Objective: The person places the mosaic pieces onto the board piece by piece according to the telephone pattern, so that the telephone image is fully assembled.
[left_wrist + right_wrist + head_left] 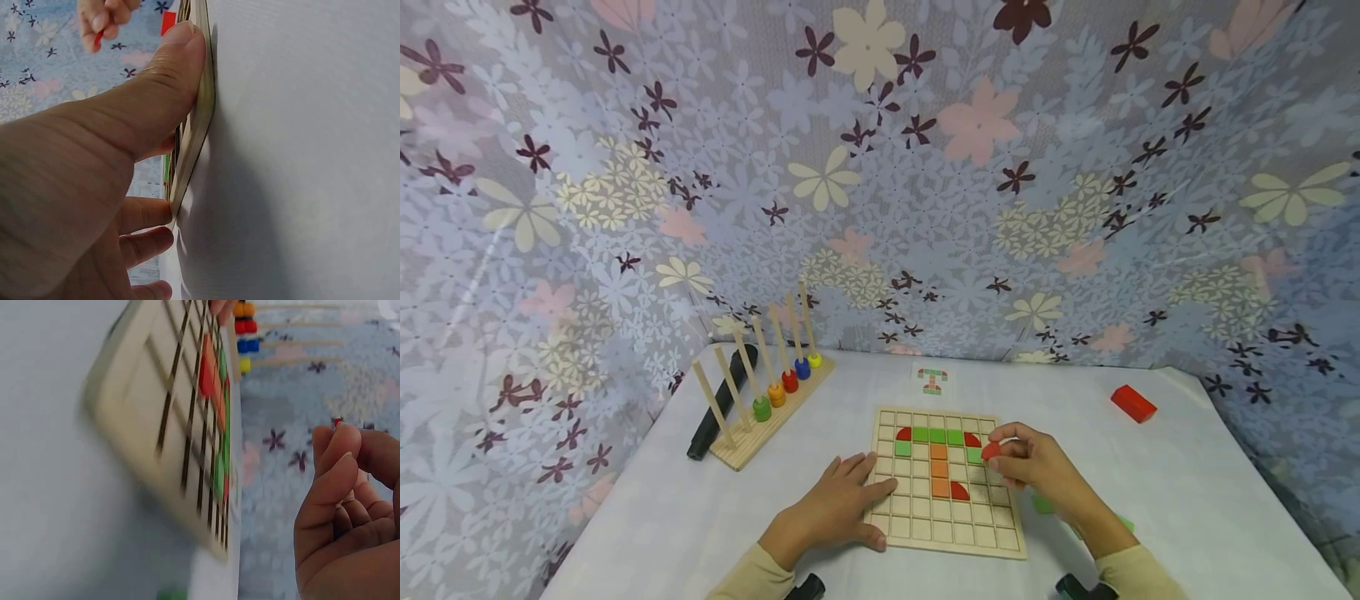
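A wooden grid board (951,546) lies on the white table, with green squares (937,435), orange squares (940,468) and red quarter-round tiles (959,491) set in its cells. My left hand (838,508) rests at the board's left side, fingers spread. In the left wrist view its thumb (181,53) presses on the board's edge. Above the board's right side, my right hand (1037,462) pinches a small red tile (991,451) between thumb and fingertips. Only a sliver of that tile shows in the right wrist view, so its full shape is hidden.
Behind the board lies a pattern card (933,381). A wooden peg stand (737,454) with coloured beads stands at the left, beside a black bar-like object (703,437). A red block (1133,403) lies far right. Green tiles (1042,504) lie by my right forearm.
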Available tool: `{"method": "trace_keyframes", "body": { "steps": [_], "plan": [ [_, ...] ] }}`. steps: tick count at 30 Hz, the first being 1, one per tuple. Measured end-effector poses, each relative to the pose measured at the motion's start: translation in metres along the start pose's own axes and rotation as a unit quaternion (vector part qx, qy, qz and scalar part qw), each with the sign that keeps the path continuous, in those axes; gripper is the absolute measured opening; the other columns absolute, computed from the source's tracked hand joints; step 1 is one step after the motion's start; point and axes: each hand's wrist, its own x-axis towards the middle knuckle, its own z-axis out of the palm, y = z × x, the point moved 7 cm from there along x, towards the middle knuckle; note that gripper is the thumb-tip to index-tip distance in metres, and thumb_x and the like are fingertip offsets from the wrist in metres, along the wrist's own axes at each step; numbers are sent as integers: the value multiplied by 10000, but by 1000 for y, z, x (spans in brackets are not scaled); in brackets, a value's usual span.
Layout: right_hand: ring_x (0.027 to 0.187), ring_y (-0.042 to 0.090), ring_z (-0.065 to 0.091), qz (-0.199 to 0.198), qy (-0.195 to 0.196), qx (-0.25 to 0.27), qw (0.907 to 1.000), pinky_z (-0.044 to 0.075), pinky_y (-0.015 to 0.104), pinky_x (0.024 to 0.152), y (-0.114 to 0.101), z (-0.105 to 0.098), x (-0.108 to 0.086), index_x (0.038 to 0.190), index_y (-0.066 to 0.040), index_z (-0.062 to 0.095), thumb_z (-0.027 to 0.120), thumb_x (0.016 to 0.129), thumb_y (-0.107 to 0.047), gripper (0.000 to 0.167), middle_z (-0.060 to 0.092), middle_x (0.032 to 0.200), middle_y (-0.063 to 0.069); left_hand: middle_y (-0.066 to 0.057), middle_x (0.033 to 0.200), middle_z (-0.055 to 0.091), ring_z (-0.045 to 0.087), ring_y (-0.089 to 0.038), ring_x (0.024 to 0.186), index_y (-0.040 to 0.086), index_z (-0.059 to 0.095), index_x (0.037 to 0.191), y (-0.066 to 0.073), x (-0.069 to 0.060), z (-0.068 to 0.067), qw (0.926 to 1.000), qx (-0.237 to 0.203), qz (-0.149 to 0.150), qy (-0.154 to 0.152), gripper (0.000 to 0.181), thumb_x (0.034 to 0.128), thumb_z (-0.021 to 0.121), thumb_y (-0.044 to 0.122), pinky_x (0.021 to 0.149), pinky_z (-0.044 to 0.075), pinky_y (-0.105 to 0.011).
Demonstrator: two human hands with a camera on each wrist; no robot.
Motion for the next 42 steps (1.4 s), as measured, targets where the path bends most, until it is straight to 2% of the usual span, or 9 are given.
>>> {"method": "trace_keyframes", "body": {
  "steps": [5, 9, 14, 18, 21, 25, 28, 33, 42],
  "plan": [
    [642, 173, 615, -139, -262, -62, 9995, 429, 263, 496, -6, 30, 15, 1322, 60, 476, 732, 953, -170, 505, 680, 902, 209, -153, 1642, 323, 297, -350, 1510, 316, 495, 1521, 1, -1, 0, 10000, -6, 7, -41, 853, 769, 730, 642, 1191, 255, -633],
    [627, 217, 630, -328, -378, -314, 9983, 375, 212, 455, -9, 48, 23, 1328, 50, 457, 700, 969, -119, 466, 644, 878, 245, -153, 1643, 321, 296, -351, 1510, 315, 495, 1522, 1, -1, 0, 10000, 2, 18, -20, 853, 771, 730, 644, 1191, 252, -636],
    [577, 236, 616, -388, -491, -904, 9939, 465, 252, 481, -9, 69, 31, 1248, 27, 546, 704, 958, -111, 358, 665, 849, 173, -148, 1643, 322, 297, -352, 1508, 322, 497, 1519, -1, 0, 0, 10000, 6, -5, -28, 852, 767, 729, 649, 1187, 254, -642],
    [654, 135, 565, -603, -610, -1776, 9803, 491, 258, 568, -9, 84, 35, 1147, -39, 641, 767, 922, -180, 295, 626, 850, 22, -146, 1648, 313, 289, -351, 1513, 322, 498, 1519, 0, -1, 0, 10000, -64, -20, -49, 848, 770, 725, 649, 1193, 243, -641],
    [711, 92, 520, -875, -645, -2541, 9611, 457, 247, 614, -9, 94, 36, 1054, -107, 677, 801, 887, -189, 223, 578, 823, -47, -149, 1649, 309, 287, -353, 1514, 321, 499, 1519, -1, -1, 0, 10000, -84, -12, -32, 847, 771, 723, 650, 1195, 238, -640],
    [675, 75, 498, -1003, -568, -3252, 9386, 439, 250, 589, -11, 102, 33, 1004, -133, 692, 809, 845, -134, 197, 561, 759, -84, -150, 1648, 312, 294, -356, 1510, 322, 499, 1519, -1, -1, 0, 10000, -41, 2, 2, 849, 770, 720, 657, 1193, 242, -642],
    [654, 76, 492, -957, -452, -3529, 9297, 429, 257, 568, -14, 104, 30, 996, -130, 694, 805, 829, -122, 200, 557, 738, -93, -149, 1648, 313, 297, -356, 1509, 325, 500, 1518, -2, -1, 1, 10000, -21, -6, 2, 849, 770, 719, 661, 1191, 245, -643],
    [641, 80, 481, -817, -391, -3616, 9279, 412, 260, 562, -13, 106, 28, 994, -127, 700, 800, 828, -131, 193, 550, 719, -87, -157, 1642, 322, 307, -364, 1503, 322, 509, 1512, -1, 0, 1, 10000, -27, 14, 9, 845, 765, 726, 650, 1184, 256, -648],
    [630, 69, 467, -896, -294, -3579, 9290, 392, 255, 557, -13, 105, 27, 991, -136, 716, 807, 826, -137, 188, 541, 703, -88, -157, 1642, 322, 311, -366, 1501, 325, 503, 1516, -2, -1, 1, 10000, -64, 25, 1, 839, 773, 722, 648, 1179, 260, -654]
  ]
}}
